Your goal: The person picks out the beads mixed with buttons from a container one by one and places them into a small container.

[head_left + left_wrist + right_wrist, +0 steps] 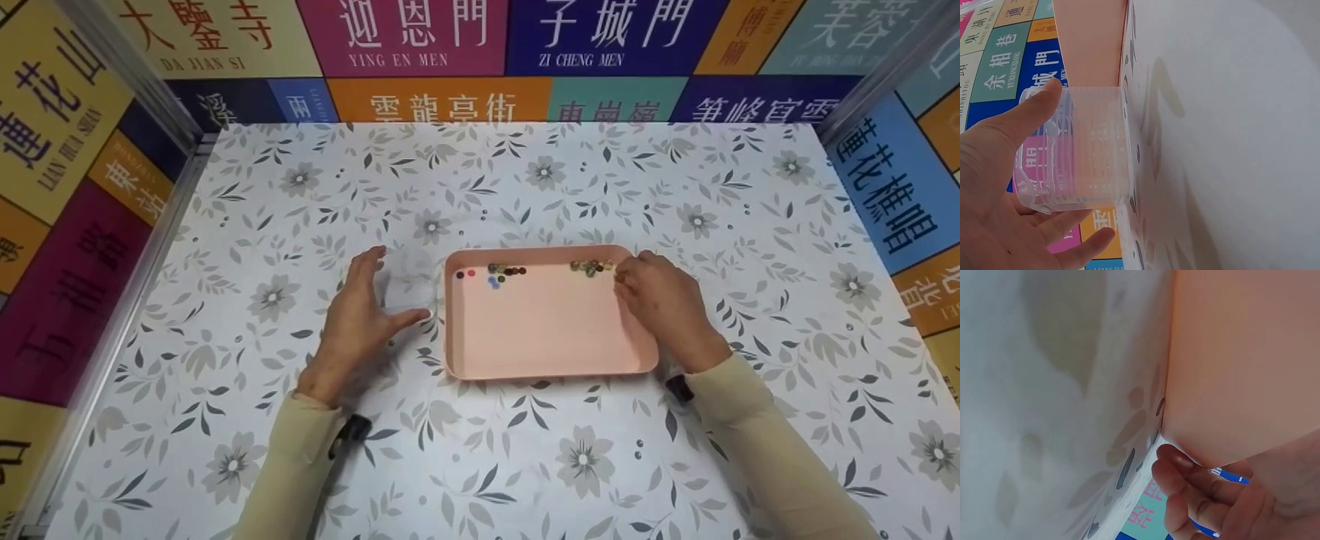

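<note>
A shallow pink tray (555, 322) stands in the middle of the table in the head view. Small round beads lie along its far side, one group at the left (499, 271) and another at the right (591, 267). My right hand (667, 300) grips the tray's far right corner, with curled fingers (1176, 475) outside the wall; the thumb is hidden in the right wrist view. Left of the tray, my left hand (360, 315) spreads around a clear ribbed plastic container (1089, 149). Its thumb (1044, 101) overlaps the rim, while other fingers extend beyond the container.
A white cloth with grey flowers (315, 465) covers the table. Colourful panels with printed characters (442, 97) rise behind the far edge and at both sides. Metal rails (161, 97) edge the space.
</note>
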`<state>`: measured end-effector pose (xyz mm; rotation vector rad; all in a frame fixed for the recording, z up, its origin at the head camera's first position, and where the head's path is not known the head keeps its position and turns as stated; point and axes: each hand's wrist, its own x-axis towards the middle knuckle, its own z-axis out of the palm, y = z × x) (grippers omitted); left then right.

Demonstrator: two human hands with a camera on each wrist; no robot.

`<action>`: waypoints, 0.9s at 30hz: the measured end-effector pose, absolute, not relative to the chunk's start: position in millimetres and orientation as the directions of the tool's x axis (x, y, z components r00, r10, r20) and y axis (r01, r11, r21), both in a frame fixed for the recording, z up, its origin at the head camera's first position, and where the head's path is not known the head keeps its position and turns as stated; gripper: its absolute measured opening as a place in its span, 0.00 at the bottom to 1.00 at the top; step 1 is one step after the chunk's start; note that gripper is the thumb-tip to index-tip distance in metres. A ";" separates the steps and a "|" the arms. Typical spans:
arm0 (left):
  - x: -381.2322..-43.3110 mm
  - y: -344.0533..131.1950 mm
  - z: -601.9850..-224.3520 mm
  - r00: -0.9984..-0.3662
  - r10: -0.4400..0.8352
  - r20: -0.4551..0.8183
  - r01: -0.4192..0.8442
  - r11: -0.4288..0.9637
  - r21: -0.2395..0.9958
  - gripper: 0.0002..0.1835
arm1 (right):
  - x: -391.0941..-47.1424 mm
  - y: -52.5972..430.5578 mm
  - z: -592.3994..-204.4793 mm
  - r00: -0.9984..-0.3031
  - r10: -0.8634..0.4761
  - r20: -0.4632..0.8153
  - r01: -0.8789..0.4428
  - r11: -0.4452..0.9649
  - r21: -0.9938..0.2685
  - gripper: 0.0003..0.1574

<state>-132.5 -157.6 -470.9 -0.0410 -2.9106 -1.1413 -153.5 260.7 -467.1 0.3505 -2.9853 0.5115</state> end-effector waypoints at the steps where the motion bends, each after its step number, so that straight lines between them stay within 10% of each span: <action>1: -132.6 -157.7 -470.9 -0.999 0.023 0.028 0.036 0.732 0.681 0.61 | -153.4 260.7 -467.2 -0.970 -0.206 0.127 -0.237 0.916 -0.323 0.08; 27: -133.3 -154.4 -469.0 -0.999 0.033 -0.001 0.024 0.727 0.686 0.60 | -153.5 256.3 -459.4 -0.970 -0.137 0.202 -0.210 0.890 -0.404 0.06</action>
